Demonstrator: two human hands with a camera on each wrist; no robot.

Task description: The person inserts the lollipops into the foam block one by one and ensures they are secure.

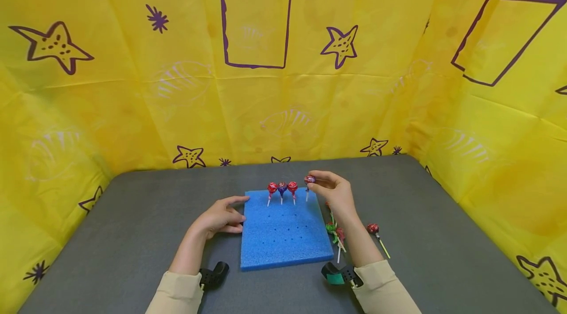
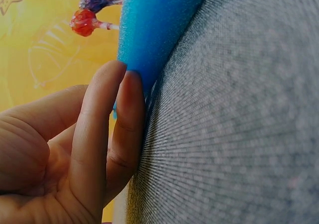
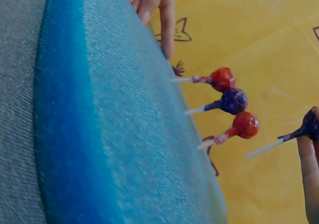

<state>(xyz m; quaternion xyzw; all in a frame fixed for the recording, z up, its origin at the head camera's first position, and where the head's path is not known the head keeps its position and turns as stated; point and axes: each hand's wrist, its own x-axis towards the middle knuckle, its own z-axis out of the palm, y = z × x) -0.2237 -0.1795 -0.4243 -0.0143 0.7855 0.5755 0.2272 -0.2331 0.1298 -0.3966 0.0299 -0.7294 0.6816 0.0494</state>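
Note:
A blue foam block (image 1: 283,252) with rows of small holes lies flat. Along its far edge, a red lollipop (image 1: 272,188), a purple lollipop (image 1: 282,188) and another red lollipop (image 1: 293,187) stand with their sticks in the foam. My right hand (image 1: 337,198) pinches a dark purple lollipop (image 3: 310,124) by its wrapped head, above the far right corner. Its white stick points down, and the right wrist view shows the tip apart from the foam. My left hand (image 1: 219,216) touches the block's left side with its fingertips (image 2: 130,82), the fingers loosely spread.
Right of the block, partly behind my right forearm, lies a loose group of lollipops, among them a green one (image 1: 330,228). Farther right is a dark red lollipop (image 1: 373,228) with a yellow-green stick. The grey table (image 1: 146,235) meets a yellow patterned curtain (image 1: 257,107) behind.

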